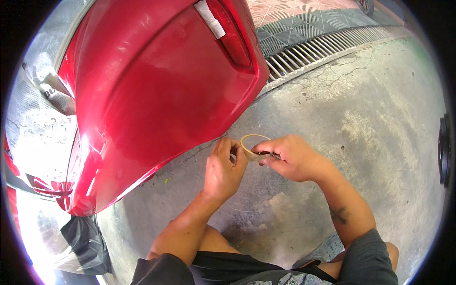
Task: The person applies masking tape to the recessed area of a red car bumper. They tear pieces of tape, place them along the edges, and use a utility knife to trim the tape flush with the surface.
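Note:
In front of me, just off the lower edge of a glossy red car body panel [180,90], my hands meet at a roll of tan masking tape [243,145]. My left hand [222,171] is closed, thumb and fingertips pinched at the roll's left edge; whether a loose end lies between them I cannot make out. From the right, my right hand [299,159] grips the roll, its fingers reaching into the ring. A small dark reddish item [263,153] shows by those fingers, too covered to name.
A red tail light [237,52] on the panel carries a white strip [210,20]. Newspaper and clear sheeting [40,128] cover the parts at left. Black plastic [88,242] hangs at lower left. A metal drain grate [313,50] crosses the concrete floor [370,123] beyond.

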The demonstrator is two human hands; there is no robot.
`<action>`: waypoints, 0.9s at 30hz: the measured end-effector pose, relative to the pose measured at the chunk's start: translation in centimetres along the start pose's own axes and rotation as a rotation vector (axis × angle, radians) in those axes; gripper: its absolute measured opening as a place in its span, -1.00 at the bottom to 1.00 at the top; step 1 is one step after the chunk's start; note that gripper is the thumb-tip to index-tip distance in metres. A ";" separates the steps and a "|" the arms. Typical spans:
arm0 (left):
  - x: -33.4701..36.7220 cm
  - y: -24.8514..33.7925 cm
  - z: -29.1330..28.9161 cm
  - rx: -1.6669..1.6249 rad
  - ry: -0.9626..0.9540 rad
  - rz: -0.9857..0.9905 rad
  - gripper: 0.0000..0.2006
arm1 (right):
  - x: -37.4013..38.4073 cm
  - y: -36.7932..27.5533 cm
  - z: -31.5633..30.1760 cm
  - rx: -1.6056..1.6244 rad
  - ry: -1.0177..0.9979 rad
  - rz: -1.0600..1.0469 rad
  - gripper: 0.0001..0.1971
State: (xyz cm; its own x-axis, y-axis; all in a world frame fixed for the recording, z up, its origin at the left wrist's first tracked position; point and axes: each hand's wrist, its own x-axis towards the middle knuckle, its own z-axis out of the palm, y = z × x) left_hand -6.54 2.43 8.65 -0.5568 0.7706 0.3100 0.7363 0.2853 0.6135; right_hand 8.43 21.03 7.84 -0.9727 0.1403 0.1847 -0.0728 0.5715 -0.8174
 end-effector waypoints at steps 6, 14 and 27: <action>1.4 -1.1 -0.1 -0.672 -0.231 -0.448 -0.87 | 1.1 0.8 0.1 -0.050 0.217 -0.017 -0.79; 1.8 0.3 0.1 -0.300 -0.096 -0.251 -0.87 | 2.2 0.2 2.2 -0.359 0.526 -0.055 -0.69; 1.0 -0.4 0.7 -0.400 0.018 -0.411 -0.87 | 1.2 10.4 1.9 -0.603 0.575 0.614 -0.88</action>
State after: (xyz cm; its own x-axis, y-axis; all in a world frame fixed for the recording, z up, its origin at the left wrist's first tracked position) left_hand -7.09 3.48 8.18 -0.7754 0.6315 -0.0020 0.2575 0.3191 0.9121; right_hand 6.07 25.66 -1.47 -0.5416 0.8188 0.1904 0.6771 0.5591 -0.4785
